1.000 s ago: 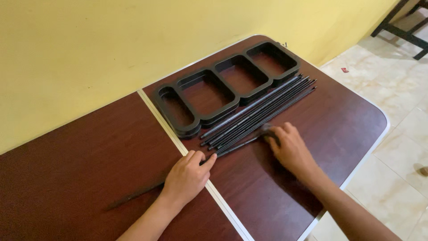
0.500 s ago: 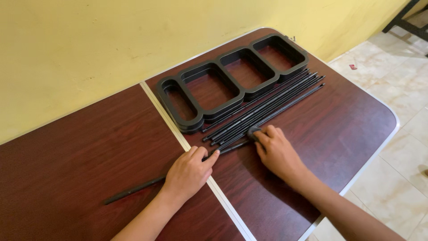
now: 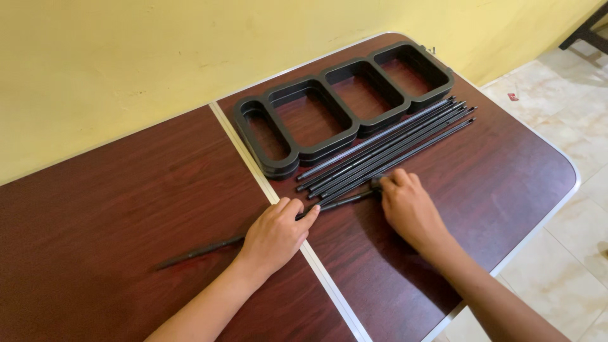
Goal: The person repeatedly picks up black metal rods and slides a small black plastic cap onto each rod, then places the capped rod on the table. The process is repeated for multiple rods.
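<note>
A long thin black rod (image 3: 202, 249) lies across the dark wooden table (image 3: 101, 209). My left hand (image 3: 277, 233) rests over its middle with fingers curled on it. My right hand (image 3: 408, 208) grips the rod's right end, next to a bundle of several black rods (image 3: 386, 149). Behind the bundle sits a stack of black plastic frames (image 3: 345, 101) with rounded rectangular openings.
A white seam strip (image 3: 244, 158) runs across the table between its two halves. A yellow wall (image 3: 126, 57) stands just behind the table. Pale floor tiles (image 3: 570, 82) lie to the right, with a dark furniture leg (image 3: 586, 28) at the top right corner.
Both hands have slid a little to the left along the single rod, and the rod now sticks out farther left of my left hand. The view has shifted slightly.
</note>
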